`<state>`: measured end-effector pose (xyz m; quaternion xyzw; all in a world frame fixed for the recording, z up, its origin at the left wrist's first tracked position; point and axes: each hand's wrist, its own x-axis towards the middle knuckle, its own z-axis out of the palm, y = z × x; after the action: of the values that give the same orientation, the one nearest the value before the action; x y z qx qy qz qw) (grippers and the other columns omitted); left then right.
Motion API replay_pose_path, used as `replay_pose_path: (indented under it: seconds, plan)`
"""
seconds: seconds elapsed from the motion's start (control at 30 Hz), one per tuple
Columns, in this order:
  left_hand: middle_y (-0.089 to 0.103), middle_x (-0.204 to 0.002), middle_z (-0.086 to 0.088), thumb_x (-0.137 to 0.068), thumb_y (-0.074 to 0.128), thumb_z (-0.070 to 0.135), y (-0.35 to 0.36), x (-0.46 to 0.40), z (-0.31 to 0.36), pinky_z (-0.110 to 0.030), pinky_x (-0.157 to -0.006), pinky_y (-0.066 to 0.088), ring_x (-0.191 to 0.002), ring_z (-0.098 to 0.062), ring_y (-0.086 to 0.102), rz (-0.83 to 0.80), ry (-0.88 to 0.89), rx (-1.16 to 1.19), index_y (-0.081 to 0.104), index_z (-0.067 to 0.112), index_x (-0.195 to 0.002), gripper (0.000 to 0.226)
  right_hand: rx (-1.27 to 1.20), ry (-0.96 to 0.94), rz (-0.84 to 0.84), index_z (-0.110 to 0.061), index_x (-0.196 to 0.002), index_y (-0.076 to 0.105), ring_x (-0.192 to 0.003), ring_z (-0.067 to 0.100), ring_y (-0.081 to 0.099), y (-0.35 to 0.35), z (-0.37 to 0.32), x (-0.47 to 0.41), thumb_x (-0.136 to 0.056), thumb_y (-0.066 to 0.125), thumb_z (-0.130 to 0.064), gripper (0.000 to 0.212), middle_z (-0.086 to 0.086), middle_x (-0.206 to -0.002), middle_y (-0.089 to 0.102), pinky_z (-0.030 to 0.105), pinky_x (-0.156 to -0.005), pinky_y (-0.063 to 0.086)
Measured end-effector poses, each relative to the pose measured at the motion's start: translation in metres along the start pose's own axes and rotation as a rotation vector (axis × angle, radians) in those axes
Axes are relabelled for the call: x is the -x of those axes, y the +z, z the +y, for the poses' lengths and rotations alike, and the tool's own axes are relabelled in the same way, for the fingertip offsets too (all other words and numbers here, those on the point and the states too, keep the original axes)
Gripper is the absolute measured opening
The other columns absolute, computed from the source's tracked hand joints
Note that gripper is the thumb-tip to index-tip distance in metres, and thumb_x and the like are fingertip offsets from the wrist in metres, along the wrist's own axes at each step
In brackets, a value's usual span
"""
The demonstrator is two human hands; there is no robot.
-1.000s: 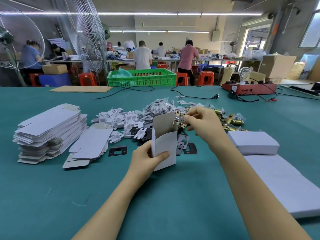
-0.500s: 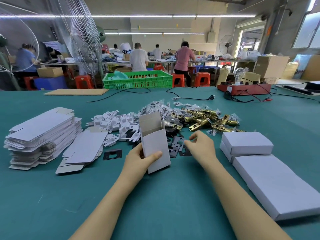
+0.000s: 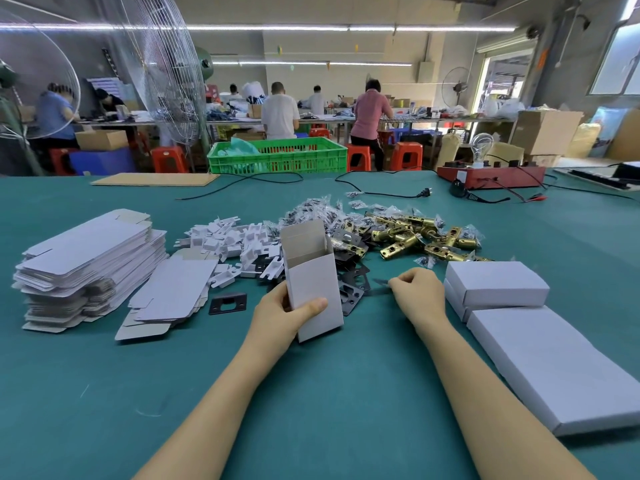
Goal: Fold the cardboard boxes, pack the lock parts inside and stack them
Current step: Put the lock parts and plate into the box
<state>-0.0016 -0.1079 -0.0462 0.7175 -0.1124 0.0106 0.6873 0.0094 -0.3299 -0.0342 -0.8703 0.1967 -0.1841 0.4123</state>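
My right hand (image 3: 417, 295) has dropped from the brass latches (image 3: 412, 237) to pinch a black plate (image 3: 379, 288) off the bench; left hand (image 3: 284, 315) still grips the open box (image 3: 313, 289), so 1 more part goes in.

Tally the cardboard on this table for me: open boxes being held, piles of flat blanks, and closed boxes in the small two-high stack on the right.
open box, held in the left hand: 1
piles of flat blanks: 2
closed boxes: 2
Total: 5
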Motion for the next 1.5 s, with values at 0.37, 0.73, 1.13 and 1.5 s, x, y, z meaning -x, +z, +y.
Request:
replay_pose_path:
  seconds: [0.37, 0.73, 1.13, 1.5]
  plan:
    - [0.073, -0.094, 0.022, -0.081, 0.078, 0.018, 0.001, 0.0, -0.001, -0.011, -0.066, 0.052, -0.087, 0.0, 0.069, -0.016, 0.013, 0.016, 0.066, 0.035, -0.103, 0.03, -1.308, 0.613, -0.193, -0.003, -0.082, 0.049, -0.081, 0.026, 0.06, -0.021, -0.007, -0.006, -0.098, 0.044, -0.006, 0.018, 0.023, -0.092, 0.055, 0.027, -0.066, 0.055]
    - [0.073, -0.095, 0.022, -0.082, 0.078, 0.018, 0.0, -0.001, -0.001, -0.011, -0.065, 0.052, -0.086, 0.0, 0.069, -0.025, 0.014, 0.032, 0.065, 0.035, -0.104, 0.03, -1.095, 0.483, -0.189, -0.001, -0.112, 0.043, -0.072, 0.025, 0.061, -0.011, -0.009, -0.009, -0.104, 0.037, -0.015, 0.017, 0.019, -0.091, 0.056, 0.028, -0.06, 0.05]
    - [0.074, -0.094, 0.02, -0.081, 0.079, 0.019, 0.001, 0.0, -0.002, -0.014, -0.068, 0.054, -0.086, 0.0, 0.069, -0.019, 0.012, 0.033, 0.066, 0.035, -0.103, 0.03, 0.197, -0.254, -0.059, -0.009, -0.098, 0.061, -0.086, 0.026, 0.053, 0.02, -0.007, 0.009, -0.098, 0.046, -0.02, 0.018, 0.008, -0.092, 0.06, 0.033, -0.067, 0.039]
    - [0.074, -0.1, 0.012, -0.077, 0.081, 0.024, -0.003, -0.003, -0.005, -0.021, -0.074, 0.056, -0.09, -0.005, 0.07, -0.045, -0.022, 0.073, 0.066, 0.03, -0.108, 0.034, -0.031, -0.633, 0.19, -0.007, -0.092, 0.065, -0.08, 0.02, 0.058, -0.018, -0.117, 0.063, -0.094, 0.055, -0.019, 0.015, 0.004, -0.084, 0.064, 0.034, -0.072, 0.046]
